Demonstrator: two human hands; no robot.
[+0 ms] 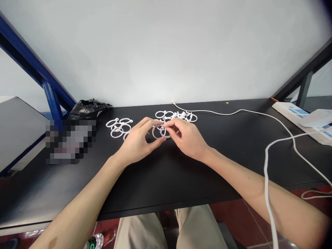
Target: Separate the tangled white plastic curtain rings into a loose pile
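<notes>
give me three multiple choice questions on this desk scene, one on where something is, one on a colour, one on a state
1. Where does the black crumpled bag lie?
A. at the far left of the table, by the wall
B. at the right edge
C. on the person's lap

2. What colour are the plastic rings?
A. blue
B. white
C. red

3. What are the left hand and right hand doing?
A. resting flat and apart
B. holding the white cable
C. pinching rings together between them

Answers: 1 A, the bag sits beside the blue frame post; 2 B, all rings look white on the black top; 3 C, the fingertips of both meet on rings at mid-table.
</notes>
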